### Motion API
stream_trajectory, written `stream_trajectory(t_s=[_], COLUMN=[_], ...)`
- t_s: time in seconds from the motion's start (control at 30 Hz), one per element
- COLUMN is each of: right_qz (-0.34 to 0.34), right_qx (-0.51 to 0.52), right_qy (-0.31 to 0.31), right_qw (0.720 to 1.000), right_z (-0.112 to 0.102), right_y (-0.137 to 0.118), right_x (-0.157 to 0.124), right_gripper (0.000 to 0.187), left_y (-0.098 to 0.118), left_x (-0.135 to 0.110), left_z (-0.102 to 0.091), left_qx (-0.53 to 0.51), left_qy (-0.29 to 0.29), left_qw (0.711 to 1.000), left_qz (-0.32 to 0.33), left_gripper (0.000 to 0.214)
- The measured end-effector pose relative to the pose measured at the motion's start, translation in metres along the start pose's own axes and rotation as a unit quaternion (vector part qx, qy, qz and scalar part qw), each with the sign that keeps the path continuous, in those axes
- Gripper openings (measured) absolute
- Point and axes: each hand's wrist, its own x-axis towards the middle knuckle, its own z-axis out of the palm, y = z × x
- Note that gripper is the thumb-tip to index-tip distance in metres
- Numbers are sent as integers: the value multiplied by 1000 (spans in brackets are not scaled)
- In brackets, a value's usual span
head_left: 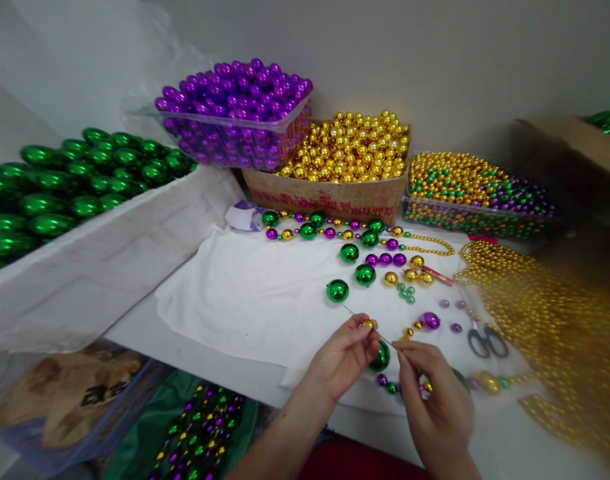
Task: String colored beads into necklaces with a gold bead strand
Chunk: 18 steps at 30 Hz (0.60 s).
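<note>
My left hand (342, 357) pinches a small gold bead (369, 325) between thumb and fingertips. A thin needle (348, 309) passes through that bead, its tip pointing up and left. My right hand (437, 393) is closed on the needle's other end. Below and between the hands hangs a partly strung bead strand with a big green ball (381, 357), small purple and green beads, and a purple ball (430, 321). Part of the strand is hidden behind my right hand. Loose green balls (337, 291), purple beads (385, 260) and gold beads (411, 275) lie ahead.
A finished-looking necklace (307, 231) lies across the white cloth (225, 287). Scissors (487, 340) and piled gold bead chains (539, 300) are at right. Behind stand a purple-bead tub (279, 125), a gold-bead carton (329, 199) and a mixed-bead tub (465, 210); a white box (109, 253) is left.
</note>
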Motion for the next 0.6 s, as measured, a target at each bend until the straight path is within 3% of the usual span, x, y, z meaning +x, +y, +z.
stream_trajectory(t_s=[0.13, 0.23, 0.33, 0.4, 0.5, 0.6], right_qz=[109, 157, 126, 91, 66, 80], right_qx=[58, 40, -20, -52, -89, -74], right_qy=[-55, -120, -153, -175, -181, -177], right_qw=[991, 979, 980, 979, 977, 978], right_z=[7, 2, -4, -5, -3, -1], right_y=[13, 22, 25, 25, 26, 31], right_x=[-3, -4, -1, 3, 7, 6], right_gripper=[11, 19, 35, 30, 15, 12], left_y=[-9, -11, -11, -10, -9, -8], left_x=[-4, -7, -10, -11, -10, -10], left_z=[5, 7, 11, 14, 14, 10], left_qx=[87, 204, 325, 369, 388, 389], left_qy=[10, 48, 59, 53, 62, 79], left_qw=[995, 973, 930, 910, 901, 904], left_qz=[38, 102, 160, 183, 182, 162], left_gripper=[14, 16, 13, 11, 13, 18])
